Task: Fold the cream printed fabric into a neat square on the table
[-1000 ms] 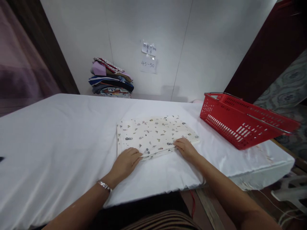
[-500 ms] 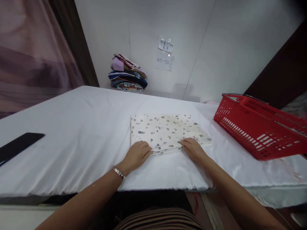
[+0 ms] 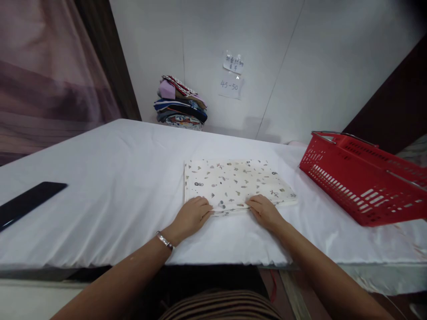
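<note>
A folded cream cloth (image 3: 233,182) with small printed motifs lies flat on the white-covered table (image 3: 133,178). Its near edge shows several layers. My left hand (image 3: 195,212) grips that edge at the left, thumb and fingers pinching the layers. Further right along the same edge, my right hand (image 3: 264,210) also pinches the cloth, fingers on top and thumb at the front. The fingertips are partly hidden against the fabric. A silver bracelet (image 3: 164,240) is on my left wrist.
A red plastic basket (image 3: 360,182) with metal handles stands at the right. At the left lies a black flat device (image 3: 30,200). A stack of folded fabrics (image 3: 182,104) sits beyond the far edge, by the wall, where paper signs (image 3: 231,84) hang.
My right hand has slid slightly left along the cloth's near edge, closer to my left hand. My left hand keeps its hold. The whole view has shifted a little.
</note>
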### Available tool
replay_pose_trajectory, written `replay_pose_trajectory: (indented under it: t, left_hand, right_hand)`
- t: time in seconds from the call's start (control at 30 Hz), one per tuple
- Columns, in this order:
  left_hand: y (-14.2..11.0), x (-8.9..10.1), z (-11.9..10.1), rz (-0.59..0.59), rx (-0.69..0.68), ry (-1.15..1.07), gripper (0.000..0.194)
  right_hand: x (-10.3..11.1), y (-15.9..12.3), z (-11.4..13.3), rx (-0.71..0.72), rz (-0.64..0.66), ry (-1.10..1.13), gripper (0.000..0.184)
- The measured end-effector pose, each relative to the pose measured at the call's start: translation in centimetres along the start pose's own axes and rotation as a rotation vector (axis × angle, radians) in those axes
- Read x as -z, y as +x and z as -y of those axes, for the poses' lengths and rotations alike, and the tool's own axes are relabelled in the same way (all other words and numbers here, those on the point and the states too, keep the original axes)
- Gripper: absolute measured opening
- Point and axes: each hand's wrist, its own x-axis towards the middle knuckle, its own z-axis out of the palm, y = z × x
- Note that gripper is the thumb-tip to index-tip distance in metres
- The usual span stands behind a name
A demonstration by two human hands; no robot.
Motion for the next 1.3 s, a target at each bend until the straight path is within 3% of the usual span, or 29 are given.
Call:
replay_pose_trajectory:
  t: [0.13,0.3,0.53,0.63,0.73,0.87,1.07,1.3]
  left_hand:
    - [-0.4,-0.1,-0.6,0.012,0.01,0.052,0.023]
    - [-1.9,-0.2,-1.9,-0.025,0.048,0.062,0.024]
    - [-6.0,1.4,-2.9,-0.063,0.045,-0.006,0.031]
    - [-7.0,2.1,-2.2,-0.17,0.169,-0.047,0.026]
    - [-7.2,2.5,-1.3,-0.281,0.423,-0.097,0.019]
    - [-6.7,2.4,-0.8,-0.282,0.66,-0.19,0.012]
    - [-6.4,1.7,-1.0,-0.277,0.694,-0.179,0.012]
    - [-6.7,1.2,-0.5,-0.31,0.703,-0.179,0.013]
  right_hand:
    - [-0.1,1.5,2.0,0.037,0.035,0.056,0.03]
    - [-1.6,3.2,4.5,0.142,0.035,0.113,0.03]
    - [-2.7,2.6,4.2,0.132,-0.035,0.169,0.029]
    - [-2.3,3.4,4.6,0.099,-0.001,0.214,0.023]
    - [-2.0,5.2,6.0,0.109,0.03,0.275,0.021]
    - [-2.6,8.1,9.1,0.183,0.075,0.332,0.02]
    - [-4.6,10.7,12.4,0.203,0.139,0.29,0.011]
    - [-5.6,10.0,12.5,0.205,0.09,0.257,0.012]
